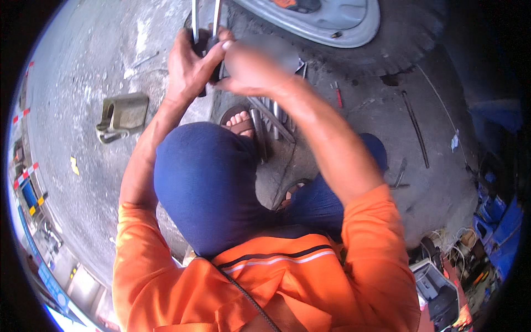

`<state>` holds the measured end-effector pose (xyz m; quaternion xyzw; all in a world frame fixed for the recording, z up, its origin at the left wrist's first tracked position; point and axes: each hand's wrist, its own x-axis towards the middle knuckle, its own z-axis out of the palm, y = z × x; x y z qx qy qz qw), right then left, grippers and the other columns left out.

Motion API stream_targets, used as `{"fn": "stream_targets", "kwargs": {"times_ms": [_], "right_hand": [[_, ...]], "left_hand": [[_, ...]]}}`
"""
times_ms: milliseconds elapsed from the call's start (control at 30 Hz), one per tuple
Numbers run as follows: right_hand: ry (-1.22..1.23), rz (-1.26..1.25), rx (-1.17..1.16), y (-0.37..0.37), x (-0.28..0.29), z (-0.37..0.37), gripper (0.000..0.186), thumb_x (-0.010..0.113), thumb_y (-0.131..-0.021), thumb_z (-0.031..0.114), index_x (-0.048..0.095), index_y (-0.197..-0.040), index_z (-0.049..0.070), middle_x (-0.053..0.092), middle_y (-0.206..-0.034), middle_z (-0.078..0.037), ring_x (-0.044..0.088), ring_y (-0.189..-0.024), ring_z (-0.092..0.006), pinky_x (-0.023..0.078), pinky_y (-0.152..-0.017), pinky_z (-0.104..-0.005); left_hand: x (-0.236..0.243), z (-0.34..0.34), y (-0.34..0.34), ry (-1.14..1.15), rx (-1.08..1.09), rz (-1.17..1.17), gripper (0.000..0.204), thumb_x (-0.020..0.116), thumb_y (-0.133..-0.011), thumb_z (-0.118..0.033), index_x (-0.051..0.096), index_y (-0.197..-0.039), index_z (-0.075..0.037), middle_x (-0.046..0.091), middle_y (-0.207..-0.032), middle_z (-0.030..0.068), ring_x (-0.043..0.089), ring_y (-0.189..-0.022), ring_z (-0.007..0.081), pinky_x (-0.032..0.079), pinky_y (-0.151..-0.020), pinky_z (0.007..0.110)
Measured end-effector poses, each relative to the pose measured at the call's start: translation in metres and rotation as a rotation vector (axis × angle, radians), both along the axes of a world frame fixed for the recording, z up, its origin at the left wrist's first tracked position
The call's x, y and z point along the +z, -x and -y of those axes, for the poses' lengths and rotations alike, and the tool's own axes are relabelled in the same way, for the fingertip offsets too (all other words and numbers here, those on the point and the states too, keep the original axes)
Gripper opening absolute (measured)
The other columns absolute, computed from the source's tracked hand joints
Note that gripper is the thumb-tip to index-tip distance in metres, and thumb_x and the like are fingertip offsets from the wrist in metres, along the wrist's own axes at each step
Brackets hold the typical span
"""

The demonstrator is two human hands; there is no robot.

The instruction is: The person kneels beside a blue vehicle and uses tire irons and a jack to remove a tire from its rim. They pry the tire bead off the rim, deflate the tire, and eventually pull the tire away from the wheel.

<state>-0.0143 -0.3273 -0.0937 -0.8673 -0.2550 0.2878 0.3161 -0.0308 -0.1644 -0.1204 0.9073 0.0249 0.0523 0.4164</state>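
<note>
My left hand (187, 69) is closed around a dark part (204, 47), its thumb pressed along the near side. Two shiny metal rods (216, 15) stick out of that part toward the top edge; the dark part's kind cannot be made out. My right hand (254, 72) meets the left at the part's right side. A blur covers much of the right hand and its fingers, so its grip is not clear. Just below the hands, several metal bars and tools (271, 122) lie on the ground beside my sandalled foot (239, 123).
A large tyre (409, 33) with a grey wheel rim (354, 27) lies at the top. An olive cut-open plastic jug (130, 110) sits left. A red-handled tool (339, 97) and a long dark rod (416, 130) lie right. A grey box (437, 288) stands amid clutter lower right.
</note>
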Motion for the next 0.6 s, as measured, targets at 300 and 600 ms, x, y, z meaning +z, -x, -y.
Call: {"fn": "stream_targets", "kwargs": {"times_ms": [300, 600], "right_hand": [[0.321, -0.158, -0.377, 0.049, -0.186, 0.138, 0.029, 0.063, -0.079, 0.023, 0.064, -0.097, 0.000, 0.066, -0.097, -0.021, 0.065, -0.089, -0.0352, 0.051, -0.081, -0.0411], [0.150, 0.063, -0.515, 0.125, -0.212, 0.049, 0.027, 0.060, -0.086, 0.030, 0.058, -0.098, 0.006, 0.065, -0.093, -0.018, 0.062, -0.086, -0.0401, 0.049, -0.072, -0.0517]], "left_hand": [[0.007, 0.054, 0.002, 0.089, 0.118, -0.075, 0.033, 0.067, -0.082, -0.026, 0.052, -0.096, 0.000, 0.062, -0.074, 0.0118, 0.060, -0.061, 0.0257, 0.048, -0.055, 0.040], [-0.052, 0.108, -0.035, 0.155, 0.230, 0.200, 0.063, 0.081, -0.067, -0.029, 0.037, -0.099, 0.002, 0.056, -0.071, 0.0117, 0.057, -0.059, 0.0250, 0.049, -0.057, 0.039]]}}
